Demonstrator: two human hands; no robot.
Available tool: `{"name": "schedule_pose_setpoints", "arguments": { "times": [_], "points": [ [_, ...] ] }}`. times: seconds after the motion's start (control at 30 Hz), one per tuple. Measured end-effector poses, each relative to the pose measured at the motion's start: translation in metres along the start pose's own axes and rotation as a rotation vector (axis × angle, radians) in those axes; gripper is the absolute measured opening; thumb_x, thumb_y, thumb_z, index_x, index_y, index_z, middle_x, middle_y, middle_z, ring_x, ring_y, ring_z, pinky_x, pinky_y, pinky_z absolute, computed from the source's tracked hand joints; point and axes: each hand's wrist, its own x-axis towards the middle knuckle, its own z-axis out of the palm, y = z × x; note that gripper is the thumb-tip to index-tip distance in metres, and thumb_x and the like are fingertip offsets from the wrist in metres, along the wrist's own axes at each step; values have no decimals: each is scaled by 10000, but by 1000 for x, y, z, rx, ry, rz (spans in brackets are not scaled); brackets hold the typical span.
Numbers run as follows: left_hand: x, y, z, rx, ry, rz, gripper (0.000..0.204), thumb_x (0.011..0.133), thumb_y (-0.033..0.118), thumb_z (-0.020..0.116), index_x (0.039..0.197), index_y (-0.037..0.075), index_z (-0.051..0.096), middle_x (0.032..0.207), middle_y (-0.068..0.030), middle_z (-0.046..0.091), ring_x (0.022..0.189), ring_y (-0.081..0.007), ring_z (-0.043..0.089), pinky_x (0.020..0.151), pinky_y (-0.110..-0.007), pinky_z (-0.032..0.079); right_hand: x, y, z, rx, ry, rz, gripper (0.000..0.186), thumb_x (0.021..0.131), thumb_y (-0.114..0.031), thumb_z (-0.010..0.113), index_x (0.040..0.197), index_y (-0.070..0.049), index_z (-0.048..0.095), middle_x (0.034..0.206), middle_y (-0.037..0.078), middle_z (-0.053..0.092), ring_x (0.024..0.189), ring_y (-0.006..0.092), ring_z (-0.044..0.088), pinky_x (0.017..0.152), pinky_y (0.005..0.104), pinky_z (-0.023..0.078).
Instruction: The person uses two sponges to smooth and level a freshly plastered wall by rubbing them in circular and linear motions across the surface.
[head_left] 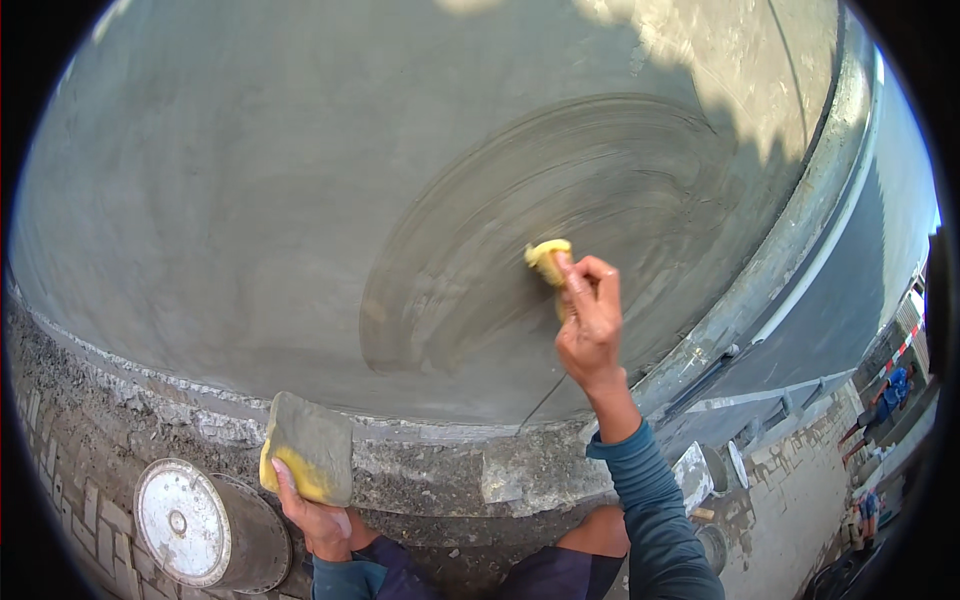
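My right hand (592, 325) is closed on a yellow sponge (549, 262), which is at the grey plastered wall (240, 220). Around the sponge a wide patch of curved, darker wet streaks marks the plaster. Lower down and to the left, my left hand (312, 515) grips a square yellow float (312, 450) by its near edge. Grey plaster coats most of the float's visible face. The float is held in front of the foot of the wall, and my left fingers beneath it are hidden.
A bucket (245, 530) with a whitish round end stands at the lower left, beside paving bricks. Rough concrete (420, 470) edges the wall's foot. A pale pipe (815, 265) runs along the right. Containers (712, 470) and two people (885, 395) are farther right.
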Motion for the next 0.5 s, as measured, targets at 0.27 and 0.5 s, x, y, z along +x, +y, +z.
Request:
{"name": "schedule_pose_setpoints", "arguments": {
  "times": [0.27, 0.5],
  "points": [
    [5, -14, 2, -13, 10, -51, 511, 1029, 417, 469, 1384, 50, 463, 1334, -94, 551, 1180, -216, 575, 980, -371, 486, 183, 6, -23, -340, 517, -110, 330, 960, -26, 553, 1282, -18, 626, 1094, 136, 577, 938, 258, 605, 836, 349, 502],
    [4, -22, 6, 57, -7, -21, 505, 1034, 410, 458, 1384, 48, 463, 1332, -92, 551, 1190, -214, 565, 996, -371, 472, -39, -104, 160, 78, -448, -581, 371, 803, -43, 603, 1160, 57, 611, 1074, 104, 572, 907, 224, 558, 741, 336, 499]
  ]
}}
